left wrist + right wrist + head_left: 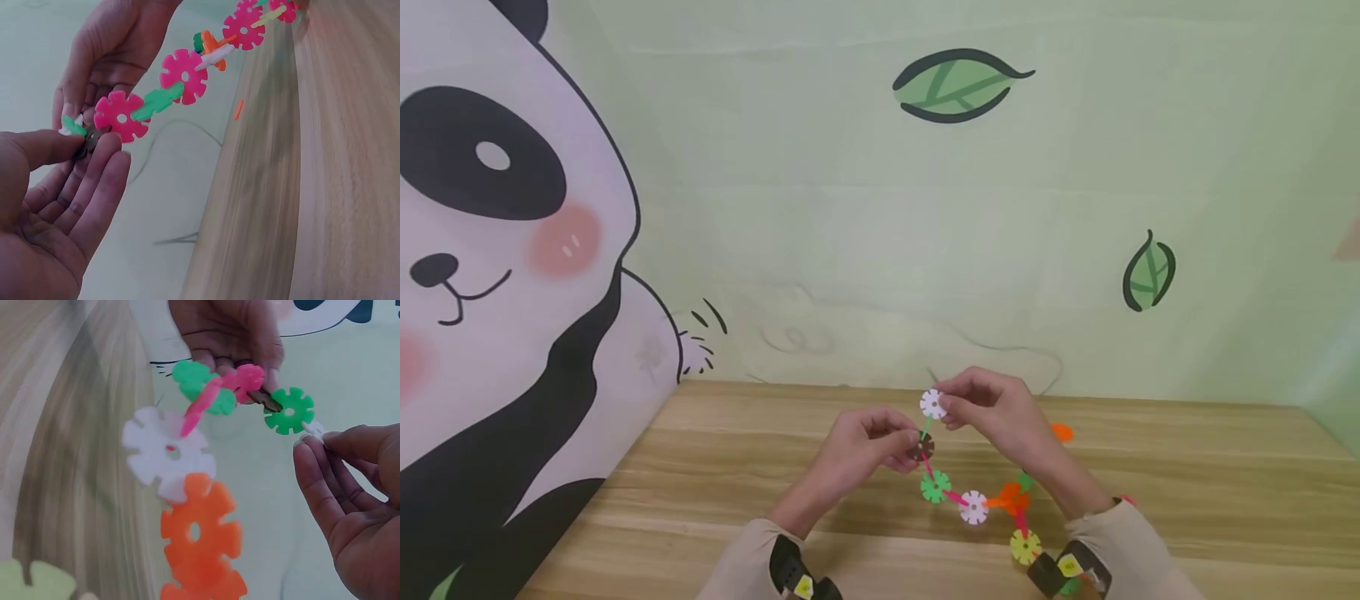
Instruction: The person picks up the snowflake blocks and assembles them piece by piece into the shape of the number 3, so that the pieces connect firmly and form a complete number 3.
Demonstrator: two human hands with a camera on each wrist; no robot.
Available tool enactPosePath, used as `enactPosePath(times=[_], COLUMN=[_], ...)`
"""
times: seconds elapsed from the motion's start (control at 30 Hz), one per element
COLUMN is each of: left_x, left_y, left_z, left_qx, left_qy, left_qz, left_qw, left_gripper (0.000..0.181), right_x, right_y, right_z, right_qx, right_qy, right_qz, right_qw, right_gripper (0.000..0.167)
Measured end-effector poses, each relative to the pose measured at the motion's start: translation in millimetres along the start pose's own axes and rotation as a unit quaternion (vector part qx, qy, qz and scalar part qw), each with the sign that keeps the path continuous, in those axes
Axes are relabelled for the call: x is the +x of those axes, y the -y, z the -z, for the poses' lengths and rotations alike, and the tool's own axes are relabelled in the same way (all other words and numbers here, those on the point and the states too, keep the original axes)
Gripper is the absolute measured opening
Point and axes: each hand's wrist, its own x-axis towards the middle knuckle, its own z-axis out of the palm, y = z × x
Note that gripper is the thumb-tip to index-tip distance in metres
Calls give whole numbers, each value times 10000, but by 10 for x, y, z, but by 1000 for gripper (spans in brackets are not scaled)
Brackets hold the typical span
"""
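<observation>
A chain of slotted plastic discs hangs between my hands above the table. My left hand [868,442] pinches a brown disc [923,447] between thumb and fingers. At the chain's upper end, my right hand [992,408] pinches a white disc [932,404]. Between these two, a green disc [289,412] joins them, seen flat in the right wrist view. Below the brown disc follow a pink disc [122,117], another green disc [936,487], a second white disc [974,507], orange discs [1013,498] and a yellow disc [1026,547] near my right wrist.
A loose orange disc [1062,432] lies on the wooden table [700,467] behind my right forearm. Behind the table hangs a pale green backdrop [820,208] printed with leaves and a panda [572,167]. The chain's lower part is partly hidden by my right wrist.
</observation>
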Motion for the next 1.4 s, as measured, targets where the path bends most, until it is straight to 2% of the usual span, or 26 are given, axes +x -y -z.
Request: enactPosePath(times=[0.13,0.3,0.43,0.57,0.67,0.8,0.97,1.13,1.4], left_x=[0,1,7,12,8,7,14,22,26], left_y=[-16,-6,24,35,28,18,20,29,45], left_z=[-37,-68,-71,-72,-74,-83,-101,-104,-107], left_qx=[213,307,171,-11,42,16,-157,-262,-188], left_qy=[-186,-358,-460,-500,-546,-751,-977,-941,-904], left_qz=[-25,-69,-46,-7,10,42,88,26,-68], left_qw=[9996,9989,9988,9987,9985,9972,9951,9952,9957], left_gripper=[12,9,10,14,18,21,23,21,17], right_x=[-8,-17,-15,-15,-18,-24,-31,-21,-36], right_y=[-19,-45,-50,-43,-33,-17,10,15,5], right_z=[-17,-32,-36,-16,6,36,57,34,40], right_qx=[-125,-105,9,-107,-294,-362,-467,-545,-611], right_qy=[5,3,21,90,207,442,742,1026,1060], right_qz=[133,112,88,84,11,-141,-69,62,137], right_qw=[9998,9999,10000,9999,9994,9983,9961,9932,9924], right_gripper=[12,11,14,21,24,24,22,23,24])
